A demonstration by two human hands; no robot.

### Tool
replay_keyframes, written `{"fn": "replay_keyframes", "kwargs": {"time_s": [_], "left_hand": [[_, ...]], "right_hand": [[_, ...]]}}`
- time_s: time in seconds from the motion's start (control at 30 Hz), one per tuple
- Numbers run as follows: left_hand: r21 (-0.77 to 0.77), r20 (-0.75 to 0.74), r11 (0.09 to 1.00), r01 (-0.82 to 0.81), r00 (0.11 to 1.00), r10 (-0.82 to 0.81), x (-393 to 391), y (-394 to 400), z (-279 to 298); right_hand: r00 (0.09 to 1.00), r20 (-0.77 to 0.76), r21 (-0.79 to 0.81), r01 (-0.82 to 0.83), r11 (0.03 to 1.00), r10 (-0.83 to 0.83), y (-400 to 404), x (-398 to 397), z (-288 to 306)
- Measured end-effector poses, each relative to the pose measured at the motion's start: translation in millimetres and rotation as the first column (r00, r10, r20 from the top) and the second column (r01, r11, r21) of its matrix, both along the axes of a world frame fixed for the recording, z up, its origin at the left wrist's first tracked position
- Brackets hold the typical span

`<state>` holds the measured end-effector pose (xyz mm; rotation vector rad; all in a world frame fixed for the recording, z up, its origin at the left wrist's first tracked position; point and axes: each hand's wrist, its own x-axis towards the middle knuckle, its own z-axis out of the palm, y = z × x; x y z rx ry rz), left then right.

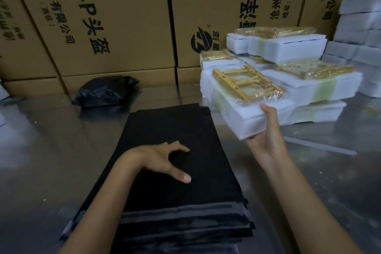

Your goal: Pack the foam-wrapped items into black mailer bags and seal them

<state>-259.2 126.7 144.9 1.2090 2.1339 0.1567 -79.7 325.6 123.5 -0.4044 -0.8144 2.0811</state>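
A stack of flat black mailer bags (179,171) lies on the metal table in front of me. My left hand (165,161) rests on the top bag with fingers and thumb spread. My right hand (266,140) grips the near corner of a foam-wrapped item (243,99), a white foam block with a small wooden rack in clear film on top, and holds it tilted above the table to the right of the bags. More foam-wrapped items (309,84) are piled behind it.
A filled black bag (103,92) lies at the back left against tall cardboard boxes (115,18). White foam blocks (360,27) are stacked at the far right. The metal table (41,150) is shiny and bare on the left.
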Motion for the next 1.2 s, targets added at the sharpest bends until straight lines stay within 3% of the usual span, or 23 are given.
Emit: {"fn": "replay_keyframes", "kwargs": {"time_s": [0.1, 0.33, 0.5, 0.63, 0.83, 1.0, 1.2], "left_hand": [[0.06, -0.058, 0.997, 0.054, 0.997, -0.051, -2.6, 0.2, -23.9], [0.221, -0.111, 0.973, -0.068, 0.989, 0.094, -16.5, 31.8, -46.1], [0.429, -0.189, 0.89, -0.151, 0.949, 0.252, -15.6, 54.4, -52.3], [0.578, -0.127, 0.81, -0.095, 0.971, 0.204, -11.1, 46.0, -38.7], [0.345, -0.064, 0.938, -0.022, 0.997, 0.047, -16.7, -0.6, -27.1], [0.501, -0.198, 0.865, 0.027, 0.977, 0.084, -10.6, -6.9, -30.2], [0.372, -0.148, 0.928, 0.028, 0.988, 0.029, -13.0, -22.0, -22.8]], "right_hand": [[1.0, -0.009, -0.039, -0.002, 0.999, 0.002, -8.7, -0.3, -4.0], [0.996, 0.061, -0.008, -0.065, 0.998, 0.065, -18.7, 3.9, -9.4], [0.99, 0.131, 0.029, -0.058, 0.998, 0.054, -19.4, 5.3, -8.3], [0.985, 0.164, 0.075, -0.063, 0.995, 0.05, -17.8, 7.7, -6.5], [0.971, 0.238, 0.131, -0.038, 0.991, 0.006, -14.9, 12.2, -3.5], [0.968, 0.252, 0.137, -0.042, 0.99, 0.007, -17.7, 14.9, -3.3], [0.969, 0.247, 0.147, -0.057, 0.987, 0.019, -22.0, 13.4, -3.4]]}}
